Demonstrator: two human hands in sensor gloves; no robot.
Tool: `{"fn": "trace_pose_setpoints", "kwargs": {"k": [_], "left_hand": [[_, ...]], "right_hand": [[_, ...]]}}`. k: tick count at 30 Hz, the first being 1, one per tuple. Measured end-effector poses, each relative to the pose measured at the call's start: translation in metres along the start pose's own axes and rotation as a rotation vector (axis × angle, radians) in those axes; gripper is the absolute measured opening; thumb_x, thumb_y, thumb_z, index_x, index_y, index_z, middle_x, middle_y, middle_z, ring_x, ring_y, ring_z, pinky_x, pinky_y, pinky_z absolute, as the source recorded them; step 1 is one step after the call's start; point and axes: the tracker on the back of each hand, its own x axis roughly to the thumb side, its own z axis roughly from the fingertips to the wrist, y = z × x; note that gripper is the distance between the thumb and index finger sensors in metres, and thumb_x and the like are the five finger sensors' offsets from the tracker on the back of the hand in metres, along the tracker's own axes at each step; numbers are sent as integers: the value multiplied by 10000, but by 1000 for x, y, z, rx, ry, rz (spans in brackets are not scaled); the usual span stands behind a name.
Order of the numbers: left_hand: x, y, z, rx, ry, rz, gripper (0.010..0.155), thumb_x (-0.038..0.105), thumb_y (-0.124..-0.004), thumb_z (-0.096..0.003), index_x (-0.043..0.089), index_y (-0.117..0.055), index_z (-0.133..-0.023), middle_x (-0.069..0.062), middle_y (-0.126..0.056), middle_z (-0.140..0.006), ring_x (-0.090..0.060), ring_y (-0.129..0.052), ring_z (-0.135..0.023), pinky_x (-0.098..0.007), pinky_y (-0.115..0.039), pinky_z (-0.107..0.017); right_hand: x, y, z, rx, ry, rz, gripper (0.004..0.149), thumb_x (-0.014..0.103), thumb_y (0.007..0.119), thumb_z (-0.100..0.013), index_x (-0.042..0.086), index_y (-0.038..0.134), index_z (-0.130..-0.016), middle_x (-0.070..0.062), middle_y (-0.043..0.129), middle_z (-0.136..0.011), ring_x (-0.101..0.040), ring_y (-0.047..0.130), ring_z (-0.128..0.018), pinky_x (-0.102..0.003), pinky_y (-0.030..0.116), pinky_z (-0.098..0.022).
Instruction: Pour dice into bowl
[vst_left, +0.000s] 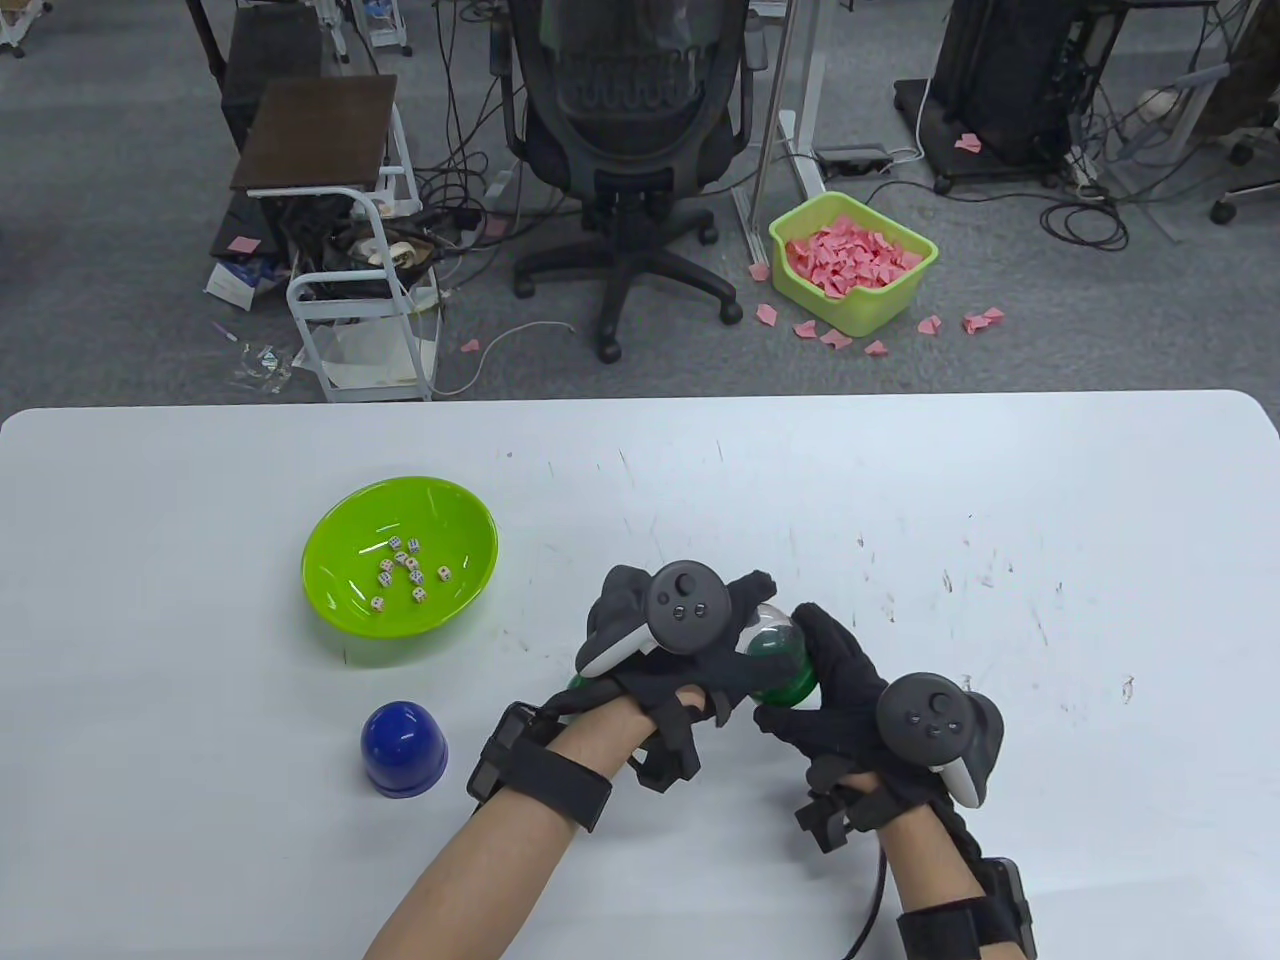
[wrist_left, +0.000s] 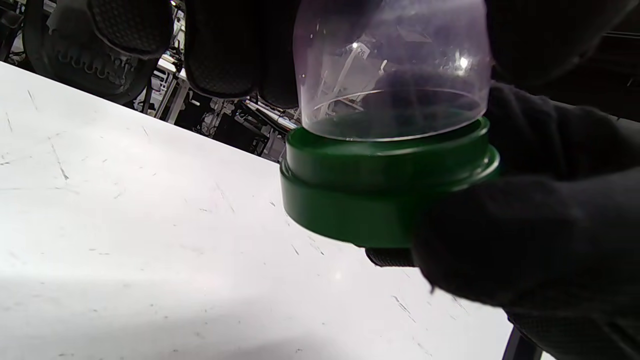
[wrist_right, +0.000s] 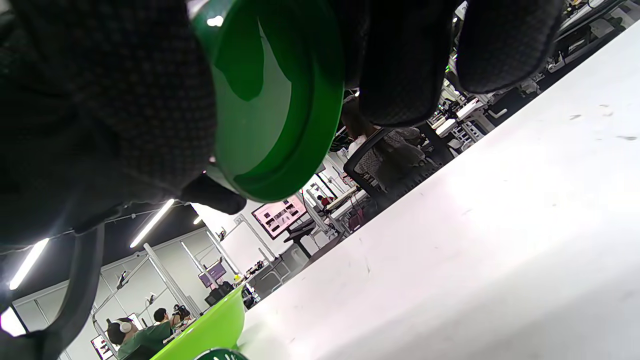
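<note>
Two gloved hands meet over the white table (vst_left: 900, 480) at about 5 o'clock from its middle, both closed around one dice shaker. The left hand (vst_left: 670, 625) wraps the shaker's clear dome (wrist_left: 392, 70) from above, fingers (wrist_left: 220, 50) curled down its side, while the right hand (vst_left: 850, 700) grips the green base (wrist_left: 385, 192) from the 3 o'clock side, with fingers (wrist_right: 405, 65) laid across the base's flat underside (wrist_right: 270, 100). In the left wrist view the dome sits seated in the base's rim and nothing shows inside it. The shaker is held above the tabletop, tilted.

The lime-green bowl (vst_left: 400, 557) stands at 9 o'clock from the hands, well apart from them, and the dice (vst_left: 405, 572) lie scattered on its bottom, about a dozen small white cubes. A blue cup (vst_left: 403, 748) rests mouth-down on the table at 6 o'clock from the bowl, just left of the left forearm and not touching it. The bowl's rim (wrist_right: 210, 325) also shows at the bottom of the right wrist view
</note>
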Motion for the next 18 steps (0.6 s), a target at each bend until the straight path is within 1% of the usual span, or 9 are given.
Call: {"fn": "trace_pose_setpoints", "kwargs": {"k": [6, 10, 14, 18], "left_hand": [[-1, 2, -1, -24, 5, 6, 859, 698, -783, -402, 230, -523, -1074, -111, -803, -1002, -375, -791, -913, -622, -625, -738], [-1, 0, -2, -50, 12, -13, 855, 698, -786, -403, 234, -530, -1074, -114, -806, -1001, -378, -791, -912, -622, -625, -737], [0, 0, -2, -74, 18, -10, 860, 702, -775, -404, 240, -513, -1081, -111, -792, -1015, -383, -778, -926, -625, -618, -740], [0, 9, 2, -63, 5, -2, 886, 715, -743, -409, 248, -458, -1106, -121, -737, -1061, -394, -736, -965, -633, -596, -750]], "right_hand": [[-2, -2, 0, -26, -3, -26, 973, 379, 1014, -316, 47, 486, -1062, -256, 612, -1084, -471, 858, -732, -691, 694, -585], [0, 1, 0, -24, -22, -17, 968, 373, 1017, -313, 48, 493, -1059, -253, 614, -1083, -466, 864, -728, -690, 700, -581], [-1, -1, 0, -21, -17, -27, 964, 381, 1022, -308, 50, 510, -1055, -248, 628, -1077, -459, 872, -721, -685, 704, -583], [-4, -4, 0, -45, -3, -55, 964, 387, 1021, -308, 51, 511, -1054, -248, 632, -1076, -453, 878, -713, -682, 710, -579]]}}
